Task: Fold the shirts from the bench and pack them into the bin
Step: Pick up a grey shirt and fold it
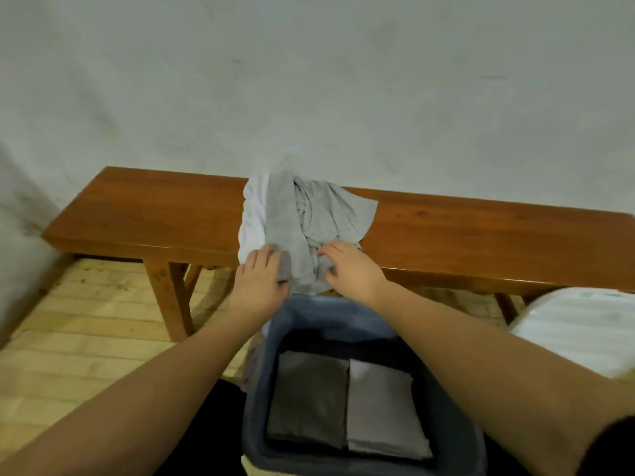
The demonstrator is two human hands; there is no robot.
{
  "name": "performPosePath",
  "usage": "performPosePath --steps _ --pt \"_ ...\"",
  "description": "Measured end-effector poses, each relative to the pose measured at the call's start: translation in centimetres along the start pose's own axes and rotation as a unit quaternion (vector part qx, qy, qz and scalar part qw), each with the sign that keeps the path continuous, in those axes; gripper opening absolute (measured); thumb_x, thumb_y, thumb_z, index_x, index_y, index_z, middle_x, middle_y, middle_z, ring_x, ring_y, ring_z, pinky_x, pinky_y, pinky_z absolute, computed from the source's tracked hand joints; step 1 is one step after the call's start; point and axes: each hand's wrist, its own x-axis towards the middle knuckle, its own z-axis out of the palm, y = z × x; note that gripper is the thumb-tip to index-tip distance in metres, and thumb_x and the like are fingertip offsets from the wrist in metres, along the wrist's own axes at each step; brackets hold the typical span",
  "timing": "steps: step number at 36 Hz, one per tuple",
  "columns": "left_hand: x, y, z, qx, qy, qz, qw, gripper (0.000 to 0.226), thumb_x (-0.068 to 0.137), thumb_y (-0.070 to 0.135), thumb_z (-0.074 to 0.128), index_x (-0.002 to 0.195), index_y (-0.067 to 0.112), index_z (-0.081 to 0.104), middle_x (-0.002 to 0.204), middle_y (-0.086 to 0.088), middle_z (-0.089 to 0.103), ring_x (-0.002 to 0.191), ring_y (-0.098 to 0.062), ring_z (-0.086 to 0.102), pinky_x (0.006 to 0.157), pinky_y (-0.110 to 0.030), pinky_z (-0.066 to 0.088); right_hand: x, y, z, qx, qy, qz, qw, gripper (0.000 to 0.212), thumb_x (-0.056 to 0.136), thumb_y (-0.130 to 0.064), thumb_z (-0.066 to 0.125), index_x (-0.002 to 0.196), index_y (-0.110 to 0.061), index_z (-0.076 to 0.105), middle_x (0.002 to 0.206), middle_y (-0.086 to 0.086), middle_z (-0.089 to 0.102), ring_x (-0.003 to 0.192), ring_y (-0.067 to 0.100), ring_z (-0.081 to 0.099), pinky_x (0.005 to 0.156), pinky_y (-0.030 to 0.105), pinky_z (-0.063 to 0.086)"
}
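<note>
A crumpled grey shirt [309, 214] lies on the wooden bench [481, 235], on top of a white shirt [252, 214] that shows at its left. The grey cloth hangs over the bench's front edge. My left hand [259, 276] pinches the grey shirt's lower left edge. My right hand [350, 269] grips the bunched cloth at its lower right. Below my hands stands a blue-grey bin [330, 314] on the floor. Inside it lie two folded shirts side by side: a dark brown one [305, 400] and a light grey one [381, 410].
The bench stands against a pale wall [309, 80], with bare wood on both sides of the shirts. A white padded object [580, 324] sits at the right, close to the bin. The floor [86, 321] is light wooden planks.
</note>
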Motion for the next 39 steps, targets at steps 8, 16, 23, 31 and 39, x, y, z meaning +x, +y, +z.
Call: performPosePath --steps 8,16,23,31,39 --pt "2.2 -1.0 1.1 0.049 -0.017 0.053 0.997 0.066 0.090 0.032 0.060 0.148 0.013 0.035 0.160 -0.007 0.027 0.146 -0.028 0.025 0.114 -0.041 0.027 4.6 -1.1 1.4 -0.093 -0.080 -0.003 0.992 0.073 0.095 -0.031 0.057 0.156 -0.024 0.019 0.163 -0.002 0.019 0.148 0.022 0.020 0.121 0.042 0.015" --pt "3.6 -2.3 1.5 -0.003 0.003 0.091 0.996 0.045 0.097 0.027 0.034 0.130 0.008 0.059 0.147 -0.015 0.047 0.131 -0.033 0.049 0.100 -0.045 0.044 6.4 -2.0 1.9 -0.107 -0.086 0.005 0.990 0.077 0.093 -0.051 0.056 0.156 -0.025 0.021 0.162 -0.002 0.023 0.145 0.024 0.023 0.119 0.037 0.016" --pt "3.9 -1.7 0.0 -0.065 -0.019 0.021 0.997 0.045 0.106 0.031 0.027 0.145 0.014 0.043 0.140 -0.010 0.054 0.123 -0.026 0.053 0.101 -0.037 0.042 6.2 -3.2 0.6 -0.068 -0.086 0.017 0.994 0.054 0.102 -0.044 0.039 0.151 -0.020 0.037 0.157 0.001 0.036 0.142 0.024 0.033 0.116 0.034 0.020" --pt "5.2 -1.8 -4.2 -0.188 -0.114 -0.060 0.974 0.034 0.105 0.035 0.033 0.125 0.028 0.059 0.118 -0.001 0.065 0.102 -0.021 0.060 0.089 -0.033 0.050 7.4 -4.4 -2.5 0.032 -0.070 0.094 0.993 0.031 0.099 -0.037 0.045 0.106 -0.017 0.068 0.102 0.004 0.068 0.089 0.019 0.059 0.078 0.033 0.046" --pt "8.0 0.4 -15.8 -0.382 0.059 -0.106 0.916 0.023 0.098 0.026 0.045 0.097 0.016 0.065 0.093 -0.003 0.066 0.086 -0.023 0.061 0.067 -0.033 0.046 10.7 -9.0 -12.7 0.162 0.110 0.055 0.979 0.022 0.096 -0.019 0.046 0.097 -0.012 0.067 0.096 0.006 0.068 0.085 0.022 0.060 0.071 0.031 0.042"
